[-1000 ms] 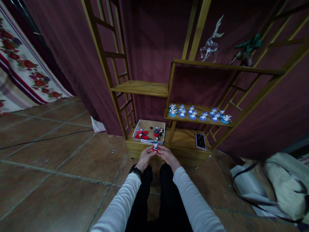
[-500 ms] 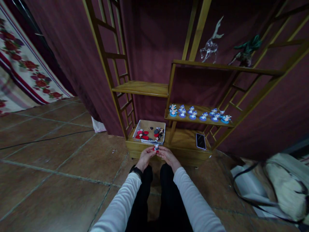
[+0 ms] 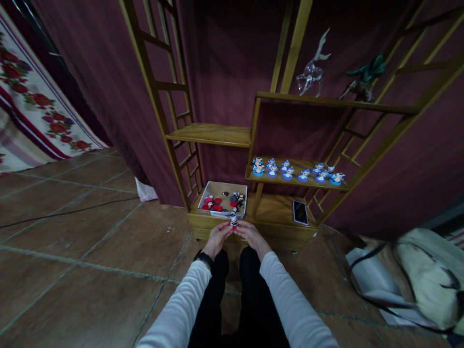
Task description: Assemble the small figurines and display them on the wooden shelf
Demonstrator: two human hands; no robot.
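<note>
You have the small figurine (image 3: 234, 220) upright on its red base (image 3: 234, 227), right between your fingertips, with your left hand (image 3: 216, 239) pinching from one side and your right hand (image 3: 253, 235) from the other. The step in hand looks like two-handed handling at the base, perhaps fitting or adjusting it; whether the base is fully seated is too small to tell. Any next move seems to call for a light, level fingertip grip, steadying the base while the figure is pressed or turned. Just beyond your hands sits the shallow box (image 3: 232, 188), holding loose red pieces (image 3: 216, 209) and dark pieces (image 3: 237, 197). Farther out, ahead of your right hand, finished-looking figurines (image 3: 288, 173) stand on a raised shelf (image 3: 275, 181), and a phone (image 3: 300, 212) lies below them, to the right of the box.
</note>
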